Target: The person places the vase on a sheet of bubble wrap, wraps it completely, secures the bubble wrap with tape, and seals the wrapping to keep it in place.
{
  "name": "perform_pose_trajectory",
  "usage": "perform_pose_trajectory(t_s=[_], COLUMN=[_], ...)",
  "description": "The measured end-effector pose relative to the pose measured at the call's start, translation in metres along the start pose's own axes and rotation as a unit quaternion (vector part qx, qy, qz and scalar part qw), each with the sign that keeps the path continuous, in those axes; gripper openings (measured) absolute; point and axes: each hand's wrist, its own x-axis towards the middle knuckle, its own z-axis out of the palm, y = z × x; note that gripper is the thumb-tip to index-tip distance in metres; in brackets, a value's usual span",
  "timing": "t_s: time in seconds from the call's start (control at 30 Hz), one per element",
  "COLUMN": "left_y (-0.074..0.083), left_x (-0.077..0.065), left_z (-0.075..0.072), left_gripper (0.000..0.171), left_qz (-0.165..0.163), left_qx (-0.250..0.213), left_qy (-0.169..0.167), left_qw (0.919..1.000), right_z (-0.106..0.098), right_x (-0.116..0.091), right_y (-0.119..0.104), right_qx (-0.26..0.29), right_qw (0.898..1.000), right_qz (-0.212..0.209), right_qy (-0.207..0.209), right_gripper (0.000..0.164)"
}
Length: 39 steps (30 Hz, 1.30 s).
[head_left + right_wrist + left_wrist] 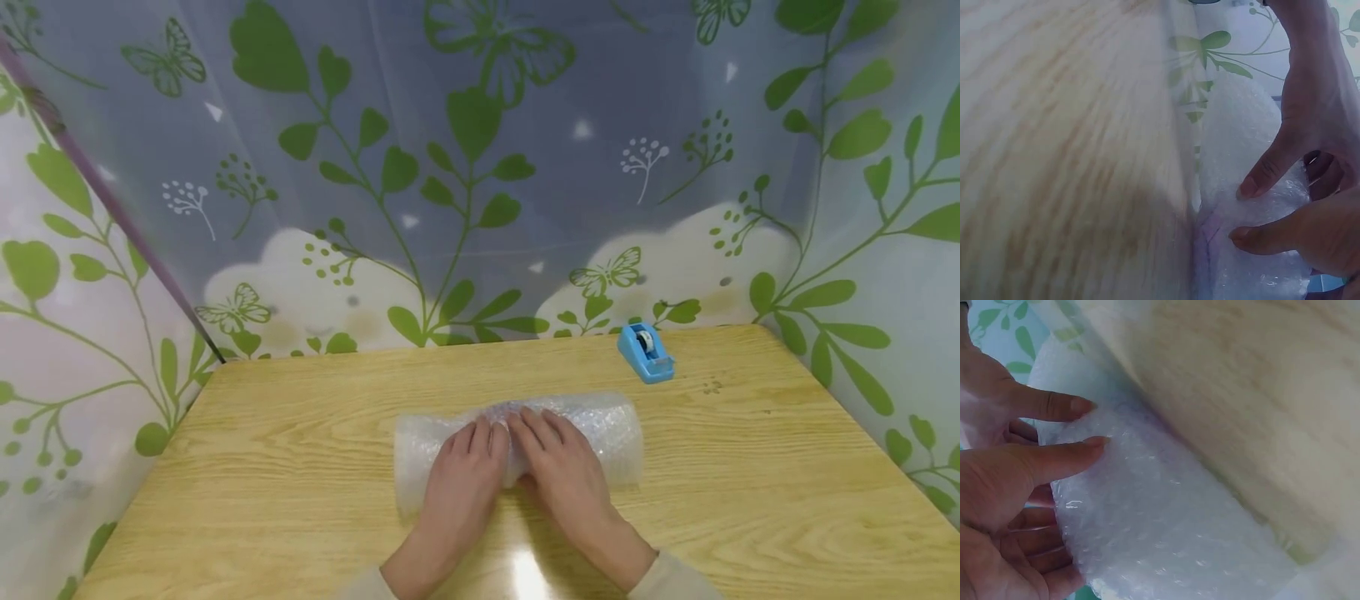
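Note:
A roll of clear bubble wrap (615, 442) lies crosswise on the wooden table, its layers bulging loosely at both ends. My left hand (467, 475) grips it just left of the middle, and my right hand (562, 467) grips it close beside. Fingers go over the top and far side, while both thumbs press the near side, as the wrist views show. In the right wrist view a purplish patch (1210, 240) shows through the wrap near the right thumb; what it belongs to is hidden by the layers.
A blue tape dispenser (647, 354) with a roll of tape stands at the back right of the table (300, 467). Fabric curtains (390, 108) with green leaves and butterflies hang behind the table and along both sides.

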Motion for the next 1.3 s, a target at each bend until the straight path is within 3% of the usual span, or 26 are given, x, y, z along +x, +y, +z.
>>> perform_pose_trajectory(t_s=[0.23,0.37,0.6,0.77,1.0,1.3], left_y=[0.001,0.000,-0.004,-0.008,-0.010,-0.010], left_x=[-0.001,-0.001,0.001,0.000,0.000,0.001], left_z=[0.000,0.002,0.012,0.018,0.017,0.016], left_gripper=[0.028,0.024,0.021,0.027,0.022,0.062], left_qz=[0.025,0.034,0.025,0.020,0.012,-0.016], left_qx=[0.057,0.067,0.066,0.037,0.013,-0.022], left_qy=[-0.023,-0.019,-0.014,-0.004,0.001,-0.027], left_qw=[0.9978,0.9970,0.9974,0.9991,0.9998,0.9992], right_z=[0.005,0.010,0.015,0.011,0.007,0.006], right_x=[-0.002,-0.001,0.006,0.009,0.009,0.011], right_y=[-0.003,-0.005,-0.005,-0.001,0.002,0.004], right_qx=[-0.065,-0.092,-0.090,-0.058,-0.033,-0.020], right_qw=[0.997,0.995,0.996,0.998,0.999,0.999], right_qz=[-0.004,0.009,0.012,0.010,0.010,0.011], right_qy=[-0.032,-0.030,0.002,-0.003,-0.026,-0.036], right_gripper=[0.075,0.064,0.052,0.059,0.072,0.080])
